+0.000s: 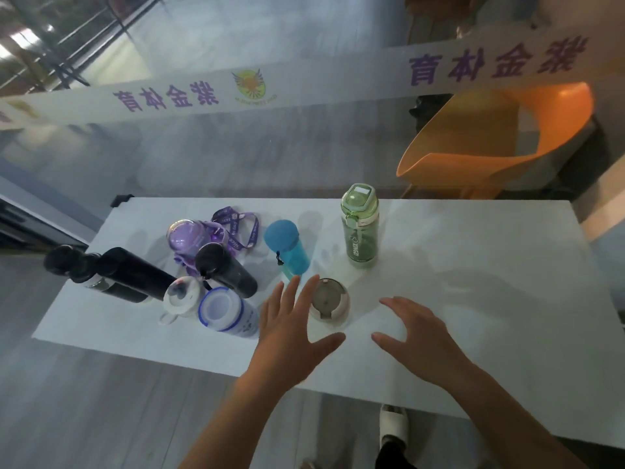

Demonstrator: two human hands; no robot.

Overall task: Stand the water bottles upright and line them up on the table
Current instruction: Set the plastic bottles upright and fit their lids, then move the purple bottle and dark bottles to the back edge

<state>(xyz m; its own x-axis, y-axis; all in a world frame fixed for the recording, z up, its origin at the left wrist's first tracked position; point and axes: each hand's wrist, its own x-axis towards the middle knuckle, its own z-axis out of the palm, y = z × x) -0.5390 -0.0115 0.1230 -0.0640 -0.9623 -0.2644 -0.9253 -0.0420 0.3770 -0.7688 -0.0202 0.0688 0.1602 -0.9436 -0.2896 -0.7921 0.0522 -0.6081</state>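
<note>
White-lidded bottle (329,303) upright between left hand (291,333) and right hand (414,336), both spread wide, empty

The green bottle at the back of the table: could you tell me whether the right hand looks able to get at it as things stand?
Probably yes. The right hand is open and empty, and the white table between it and the upright green bottle is bare; the grey-lidded bottle sits off to its left.
</note>
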